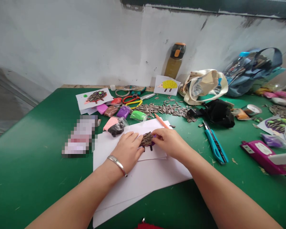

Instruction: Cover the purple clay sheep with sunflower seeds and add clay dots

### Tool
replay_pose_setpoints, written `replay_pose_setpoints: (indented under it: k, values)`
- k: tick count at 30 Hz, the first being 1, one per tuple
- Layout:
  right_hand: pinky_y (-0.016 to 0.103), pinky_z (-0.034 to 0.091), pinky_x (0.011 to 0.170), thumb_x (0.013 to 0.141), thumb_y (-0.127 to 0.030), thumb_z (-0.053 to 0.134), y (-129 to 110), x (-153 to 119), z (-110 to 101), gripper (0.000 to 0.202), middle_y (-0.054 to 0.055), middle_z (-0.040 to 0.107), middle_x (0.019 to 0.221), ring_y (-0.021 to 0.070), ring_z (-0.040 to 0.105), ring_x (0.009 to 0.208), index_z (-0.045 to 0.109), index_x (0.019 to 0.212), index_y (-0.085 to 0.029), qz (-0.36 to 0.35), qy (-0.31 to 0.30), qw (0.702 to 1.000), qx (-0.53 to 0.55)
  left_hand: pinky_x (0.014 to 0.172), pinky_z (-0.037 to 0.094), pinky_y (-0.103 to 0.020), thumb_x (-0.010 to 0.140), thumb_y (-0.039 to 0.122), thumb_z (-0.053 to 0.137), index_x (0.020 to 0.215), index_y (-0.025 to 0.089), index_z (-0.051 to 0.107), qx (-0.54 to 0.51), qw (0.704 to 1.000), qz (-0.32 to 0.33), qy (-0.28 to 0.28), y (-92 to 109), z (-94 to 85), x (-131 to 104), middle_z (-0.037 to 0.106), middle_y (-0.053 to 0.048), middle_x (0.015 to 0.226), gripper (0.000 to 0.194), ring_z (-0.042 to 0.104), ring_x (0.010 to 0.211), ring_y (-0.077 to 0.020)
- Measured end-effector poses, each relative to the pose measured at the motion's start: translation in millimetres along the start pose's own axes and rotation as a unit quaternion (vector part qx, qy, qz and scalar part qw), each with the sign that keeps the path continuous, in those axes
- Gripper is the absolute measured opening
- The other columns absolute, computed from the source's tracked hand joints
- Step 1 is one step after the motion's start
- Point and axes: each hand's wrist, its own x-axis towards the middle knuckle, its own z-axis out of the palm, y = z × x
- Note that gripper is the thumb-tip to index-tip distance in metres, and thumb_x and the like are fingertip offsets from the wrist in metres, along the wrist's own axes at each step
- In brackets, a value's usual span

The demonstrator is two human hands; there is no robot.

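The green table [33, 152] fills most of the lower frame. Large white sheets [124, 194] overlap on it at lower centre, and a cream tote bag [207, 81] sits at upper right. At the centre, a smaller white sheet [154, 155] lies on the large ones, beneath my hands. My left hand [127, 151] rests palm down, fingers extended and slightly parted, clasping nothing that I can see. My right hand [169, 141] has thumb and fingertips drawn close together; I cannot tell whether they pinch anything. Right of centre lies a turquoise cutter [214, 144], well apart from them. Mid-frame, between my hands, is the seed-covered figure [147, 139], with purple showing at its right edge and dark legs below. An orange pen [160, 121] lies just above my right hand. Smallest are the loose seeds [173, 109], scattered above centre.
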Motion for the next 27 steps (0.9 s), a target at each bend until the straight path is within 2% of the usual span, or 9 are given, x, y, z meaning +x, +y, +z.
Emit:
replay_pose_setpoints:
  k: [3,11,23,27]
  values:
    - [0.026,0.036,0.064,0.084,-0.017,0.049,2,-2,-5,0.021,0.001,0.068,0.075,0.0149,0.056,0.067,0.066,0.072,-0.022,0.013,0.013,0.999,-0.030,0.099,0.039,-0.047,0.089,0.025,0.053,0.112,0.014,0.055,0.001,1.000,-0.003,-0.004,0,-0.5,0,0.058,-0.012,0.113,0.026,0.049,0.106,-0.0268]
    - [0.027,0.029,0.059,0.084,-0.014,0.044,-1,-3,-4,0.030,0.003,0.066,0.067,0.0149,0.053,0.064,0.059,0.058,-0.020,-0.001,-0.031,0.996,-0.088,0.099,0.040,-0.046,0.088,0.026,0.054,0.112,0.015,0.056,0.004,1.000,0.003,0.003,0,0.7,0,0.059,-0.011,0.113,0.026,0.050,0.105,-0.0266]
    - [0.028,0.029,0.059,0.085,-0.015,0.043,-1,-2,5,0.027,0.003,0.064,0.070,0.0143,0.054,0.066,0.062,0.066,-0.018,-0.003,-0.035,0.989,-0.145,0.098,0.040,-0.046,0.087,0.025,0.055,0.109,0.014,0.058,-0.002,1.000,-0.008,-0.001,1,-0.4,0,0.059,-0.012,0.113,0.025,0.051,0.106,-0.0268]
    - [0.027,0.029,0.059,0.085,-0.015,0.043,-3,-2,2,0.028,0.003,0.064,0.070,0.0142,0.053,0.066,0.062,0.065,-0.018,-0.006,-0.039,0.989,-0.143,0.099,0.040,-0.047,0.088,0.025,0.054,0.110,0.015,0.057,0.000,1.000,-0.006,-0.001,1,-0.5,0,0.059,-0.011,0.112,0.025,0.051,0.106,-0.0271]
